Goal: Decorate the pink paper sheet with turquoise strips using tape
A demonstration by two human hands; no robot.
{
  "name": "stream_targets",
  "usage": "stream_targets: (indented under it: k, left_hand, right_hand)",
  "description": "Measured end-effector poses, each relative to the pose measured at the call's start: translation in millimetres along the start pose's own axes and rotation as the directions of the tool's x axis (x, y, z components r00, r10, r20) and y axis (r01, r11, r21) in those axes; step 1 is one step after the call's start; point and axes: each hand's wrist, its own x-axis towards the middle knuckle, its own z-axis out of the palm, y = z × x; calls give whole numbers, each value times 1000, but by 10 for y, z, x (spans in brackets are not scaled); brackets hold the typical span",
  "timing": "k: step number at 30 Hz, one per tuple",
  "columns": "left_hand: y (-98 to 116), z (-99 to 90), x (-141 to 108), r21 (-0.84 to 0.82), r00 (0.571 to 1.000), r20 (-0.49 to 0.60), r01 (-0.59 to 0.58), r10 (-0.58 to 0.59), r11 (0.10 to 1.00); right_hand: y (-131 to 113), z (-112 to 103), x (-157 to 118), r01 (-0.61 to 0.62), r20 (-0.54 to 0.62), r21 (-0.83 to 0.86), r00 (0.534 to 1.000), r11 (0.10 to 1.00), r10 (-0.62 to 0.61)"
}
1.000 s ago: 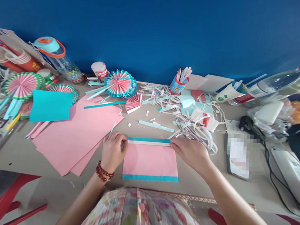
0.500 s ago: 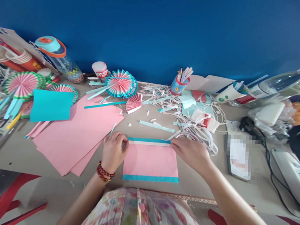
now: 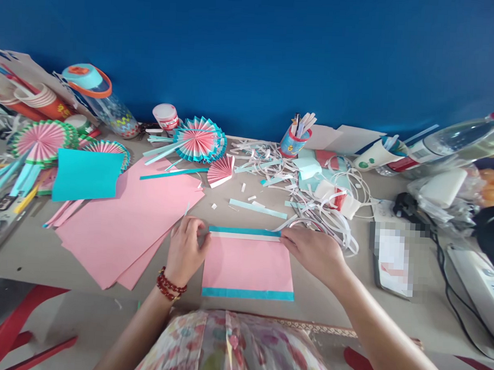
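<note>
A pink sheet (image 3: 247, 264) lies flat in front of me, with a teal strip along its near edge. Across its far edge runs a teal and white band (image 3: 245, 233). My left hand (image 3: 187, 243) is at the band's left end, fingers curled, thumb and forefinger close to the sheet's corner. At the right end, my right hand (image 3: 312, 250) has its fingers pressed together on the band's corner. Left of my left hand are larger pink sheets (image 3: 126, 229) with a teal sheet (image 3: 87, 175) on top.
Folded paper rosettes (image 3: 197, 140), a small pink fan (image 3: 221, 172) and paper scraps (image 3: 260, 155) lie beyond the sheet. A pen cup (image 3: 293, 140) stands by the blue wall. On the right are a phone (image 3: 393, 262), a cable and a power strip (image 3: 482, 277).
My left hand has shifted slightly left, and its fingertips have eased off the band's left end. My right hand stays nearly in place.
</note>
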Motion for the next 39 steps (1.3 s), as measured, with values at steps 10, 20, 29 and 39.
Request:
stream_targets:
  k: [10, 20, 29, 39]
  left_hand:
    - [142, -94, -28, -11, 995, 9, -98, 98, 995]
    - [250, 137, -145, -55, 796, 384, -486, 468, 872]
    - [223, 139, -145, 41, 714, 427, -628, 555, 777]
    - [209, 153, -149, 59, 710, 413, -646, 570, 761]
  right_hand:
    - [13, 38, 3, 12, -21, -12, 1000, 1000, -12]
    - [-16, 1, -4, 11, 4, -10, 1000, 1000, -11]
    - [18, -12, 3, -44, 12, 28, 999, 999, 44]
    - [21, -56, 60, -71, 64, 79, 996, 994, 66]
